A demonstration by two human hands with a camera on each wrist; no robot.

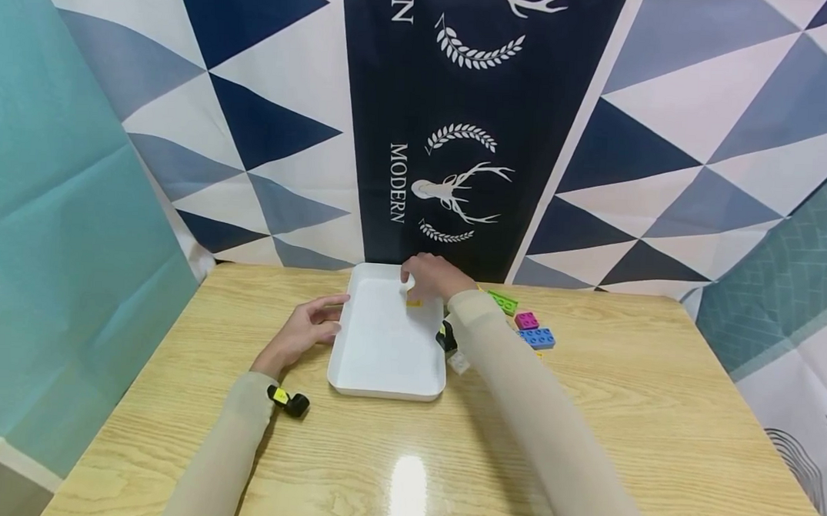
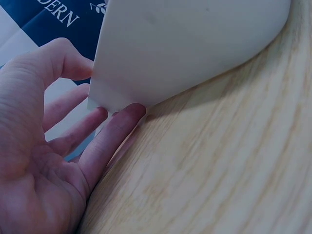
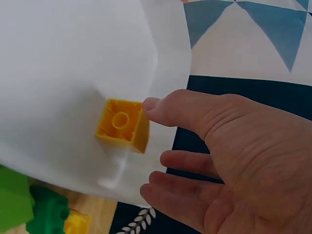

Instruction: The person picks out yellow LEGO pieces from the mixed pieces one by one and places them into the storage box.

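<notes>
A shallow white tray [image 1: 384, 357] lies on the wooden table. My left hand [image 1: 308, 330] is at its left side, thumb and fingertips touching the tray's edge and outer wall [image 2: 195, 44]. Over the tray's far right part is my right hand [image 1: 436, 278], with its fingers [image 3: 180, 195] spread loosely. Inside the tray, a yellow toy building brick [image 3: 122, 124] shows its hollow underside. The right thumb tip overlaps a corner of this brick in the right wrist view, while the other visible fingers stand apart from it.
Right of the tray, partly behind the right forearm, are a green brick [image 1: 504, 302], a pink brick [image 1: 526, 321], a blue brick [image 1: 538, 338] and a pale brick [image 1: 459, 361]. A dark green brick [image 3: 47, 209] shows in the right wrist view. Patterned cloth [image 1: 460, 137] hangs behind the table.
</notes>
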